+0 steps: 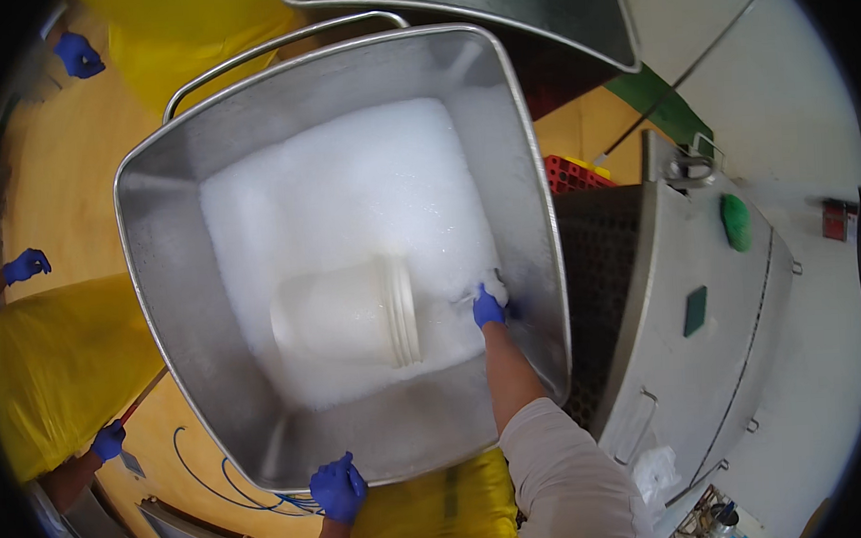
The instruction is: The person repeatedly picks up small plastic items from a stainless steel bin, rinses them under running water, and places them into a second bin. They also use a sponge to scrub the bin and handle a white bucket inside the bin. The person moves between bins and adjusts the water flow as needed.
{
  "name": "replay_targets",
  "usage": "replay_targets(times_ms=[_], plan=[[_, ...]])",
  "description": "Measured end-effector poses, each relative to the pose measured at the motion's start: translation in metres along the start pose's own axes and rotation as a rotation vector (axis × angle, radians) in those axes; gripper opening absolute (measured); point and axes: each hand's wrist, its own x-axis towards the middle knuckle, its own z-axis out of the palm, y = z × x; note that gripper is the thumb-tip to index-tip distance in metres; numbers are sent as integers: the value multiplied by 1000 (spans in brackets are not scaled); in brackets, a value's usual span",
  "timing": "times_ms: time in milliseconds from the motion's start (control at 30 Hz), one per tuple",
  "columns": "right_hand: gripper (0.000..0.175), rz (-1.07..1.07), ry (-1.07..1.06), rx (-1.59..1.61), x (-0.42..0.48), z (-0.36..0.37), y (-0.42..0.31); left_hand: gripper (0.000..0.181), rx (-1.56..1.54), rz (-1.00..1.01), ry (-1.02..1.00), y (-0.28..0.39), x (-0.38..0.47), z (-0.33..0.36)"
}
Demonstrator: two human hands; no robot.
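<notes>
A large square stainless-steel tub stands before me, partly filled with a white mass that looks like foam or fine ice. A whitish plastic bucket with a ribbed rim lies on its side in it. My right hand, in a blue glove, reaches down inside the tub at the right, right of the bucket. White matter and a small dark edge show at its fingertips; whether it grips something is hidden. My left hand, also blue-gloved, is closed on the near rim of the tub.
Two people in yellow aprons stand at the left and top left; one gloved hand holds a red handle. Another steel tub is beyond mine. A steel machine stands right, near a red crate. Blue hose lies lower left.
</notes>
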Motion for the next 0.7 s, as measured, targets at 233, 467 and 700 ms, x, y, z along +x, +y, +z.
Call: replay_targets(times_ms=[233, 467, 700], plan=[[26, 301, -443, -220, -16, 88, -17, 27, -48, -30, -2, -2, 1, 2], [30, 266, -533, -377, -11, 89, 8, 25, -64, -37, 34, -7, -4, 6], [33, 139, -640, -457, -2, 41, -26, 26, -58, -41, 24, -6, 0, 2]])
